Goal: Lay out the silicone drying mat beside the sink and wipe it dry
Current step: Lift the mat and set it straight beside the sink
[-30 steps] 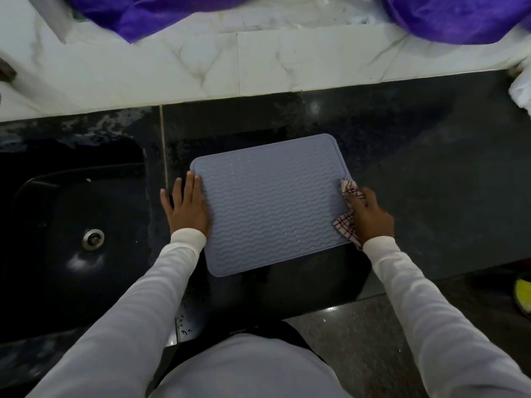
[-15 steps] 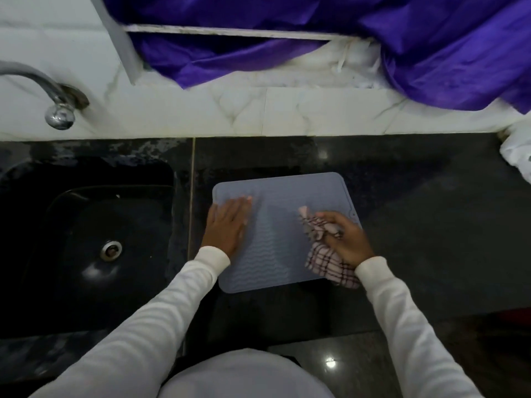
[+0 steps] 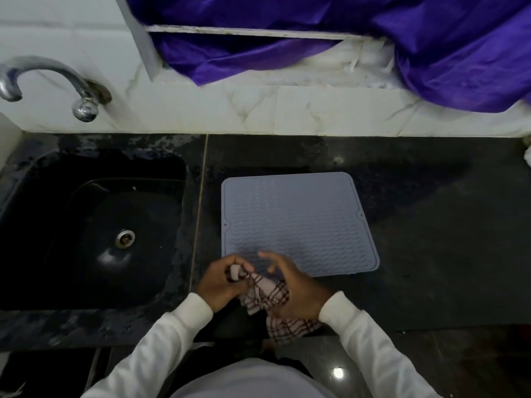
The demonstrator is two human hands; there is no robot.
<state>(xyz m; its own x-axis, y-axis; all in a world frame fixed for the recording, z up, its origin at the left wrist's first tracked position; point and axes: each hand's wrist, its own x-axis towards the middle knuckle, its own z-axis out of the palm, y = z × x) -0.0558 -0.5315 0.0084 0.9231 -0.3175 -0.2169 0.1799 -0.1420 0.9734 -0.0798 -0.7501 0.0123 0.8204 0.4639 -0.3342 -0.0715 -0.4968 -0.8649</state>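
Mat (image 3: 298, 222) lies flat on my dark counter (image 3: 431, 225) at frame centre, just right of the sink (image 3: 94, 231), its near-left corner hidden behind my hands. My left hand (image 3: 221, 282) is at lower centre, fingers curled round one bunched end of the checked cloth (image 3: 267, 297). My right hand (image 3: 296, 288) is just beside it, the cloth draped under its palm and hanging below the wrist; its fingers are loosely spread, and I cannot tell whether they grip. At upper left is the tap (image 3: 43, 79), and a purple fabric (image 3: 373, 38) runs along the top.
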